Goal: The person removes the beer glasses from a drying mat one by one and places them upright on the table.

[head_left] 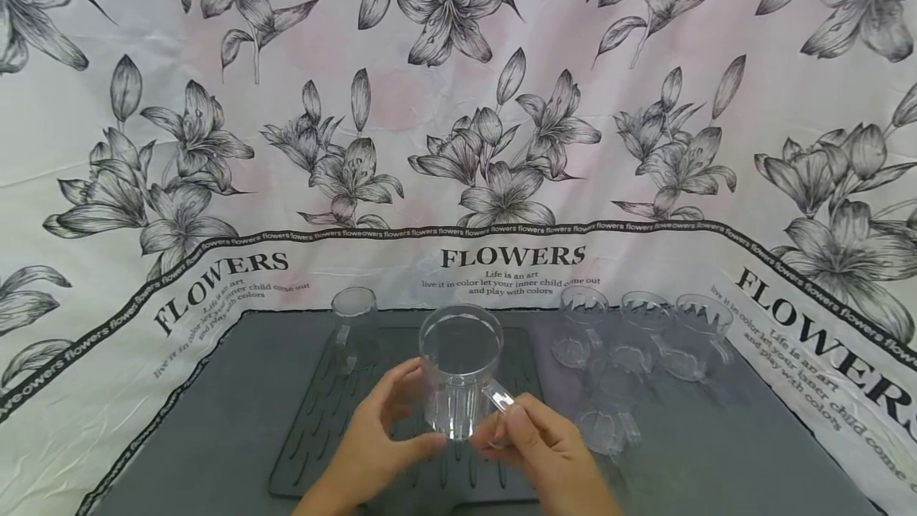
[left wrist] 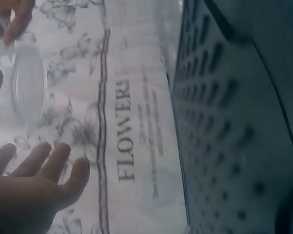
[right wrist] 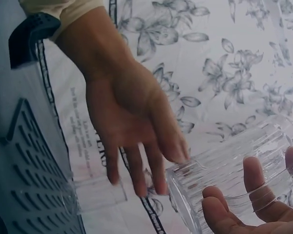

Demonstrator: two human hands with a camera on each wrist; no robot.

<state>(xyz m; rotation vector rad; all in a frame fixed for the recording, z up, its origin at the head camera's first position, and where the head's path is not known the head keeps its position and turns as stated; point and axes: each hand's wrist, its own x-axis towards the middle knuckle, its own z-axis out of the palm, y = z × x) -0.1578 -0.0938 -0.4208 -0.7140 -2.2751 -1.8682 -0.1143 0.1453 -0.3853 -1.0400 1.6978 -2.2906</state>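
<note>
A clear ribbed mug (head_left: 454, 404) is held up in front of me over the dark mat, its round mouth facing me. My right hand (head_left: 540, 444) pinches its handle (head_left: 499, 396) between thumb and fingers. On the other side my left hand (head_left: 376, 440) is spread beside the mug, thumb tip right at its base. The right wrist view shows the left hand (right wrist: 129, 105) with straight, parted fingers close to the mug's bottom end (right wrist: 185, 200). In the left wrist view its fingers (left wrist: 56, 163) stand apart from the glassy wall.
A ridged dark drying mat (head_left: 308, 452) lies on the grey table (head_left: 193, 428). Another clear mug (head_left: 354, 333) stands at its back left. Several clear mugs (head_left: 695, 341) stand to the right, one (head_left: 605, 420) nearer my right hand. A flower-printed curtain (head_left: 501, 102) encloses the back and sides.
</note>
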